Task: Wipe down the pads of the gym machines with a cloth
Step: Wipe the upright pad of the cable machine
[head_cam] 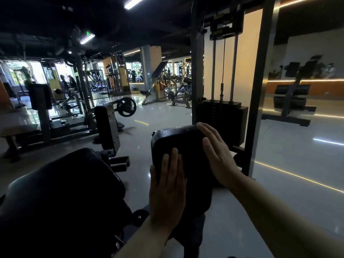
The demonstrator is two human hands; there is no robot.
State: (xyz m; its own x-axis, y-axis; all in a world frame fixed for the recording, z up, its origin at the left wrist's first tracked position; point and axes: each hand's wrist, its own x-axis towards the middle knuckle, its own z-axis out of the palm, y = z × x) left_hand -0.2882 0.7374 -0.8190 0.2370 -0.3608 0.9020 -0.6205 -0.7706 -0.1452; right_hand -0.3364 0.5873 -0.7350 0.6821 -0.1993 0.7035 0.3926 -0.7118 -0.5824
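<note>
A black padded rest (pixel 178 138) of the weight machine stands in front of me, its top edge shiny and textured. My left hand (pixel 167 185) lies flat on the pad's near face with straight fingers. My right hand (pixel 216 153) presses flat against the pad's right side, fingertips at its top corner. Something dark hangs below the pad (pixel 188 233) by my left wrist; whether it is a cloth is too dark to tell. A large black seat pad (pixel 61 198) sits at the lower left.
The machine's weight stack (pixel 223 116) and steel uprights (pixel 260 86) stand just behind the pad. Another upright pad (pixel 104 123) and a plate-loaded machine (pixel 126 107) are to the left. Glossy floor (pixel 297 155) opens to the right, with a bench rack (pixel 292 101) by the wall.
</note>
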